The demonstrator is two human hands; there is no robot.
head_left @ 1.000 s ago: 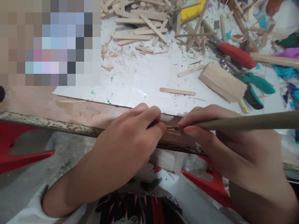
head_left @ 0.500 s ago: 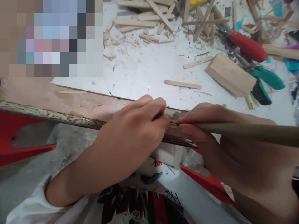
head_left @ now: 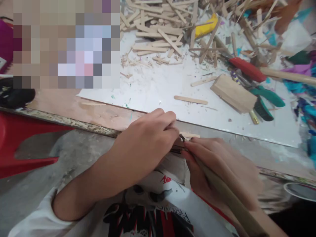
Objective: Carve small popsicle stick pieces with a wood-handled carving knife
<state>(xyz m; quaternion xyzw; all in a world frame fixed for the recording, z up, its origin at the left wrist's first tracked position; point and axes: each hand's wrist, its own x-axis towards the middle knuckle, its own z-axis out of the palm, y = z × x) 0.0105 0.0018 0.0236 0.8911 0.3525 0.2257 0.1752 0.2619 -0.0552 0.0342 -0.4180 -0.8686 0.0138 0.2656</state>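
My left hand [head_left: 154, 144] is closed at the table's near edge. A thin pale wooden craft stick [head_left: 191, 135] pokes out to the right from under its curled fingers, which hide the rest. My right hand [head_left: 219, 161] grips a tool with a long olive-brown handle [head_left: 224, 194] and a small dark metal tip [head_left: 182, 137]. That tip is beside my left fingertips, close to the stick; whether it touches the wood I cannot tell. Just beyond my hands, a loose craft stick [head_left: 190, 100] lies on the white board [head_left: 158, 79].
A tan block [head_left: 233, 93] sits right of centre, beside pliers with red [head_left: 248, 69] and green handles [head_left: 269, 95]. Piled craft sticks [head_left: 158, 29] and a yellow object [head_left: 206, 26] are at the back. Red plastic chairs [head_left: 29, 141] stand below the edge.
My right hand has swung lower, turning the tool from nearly level to slanting down toward me. My left hand stays closed in about the same place. The view has shifted.
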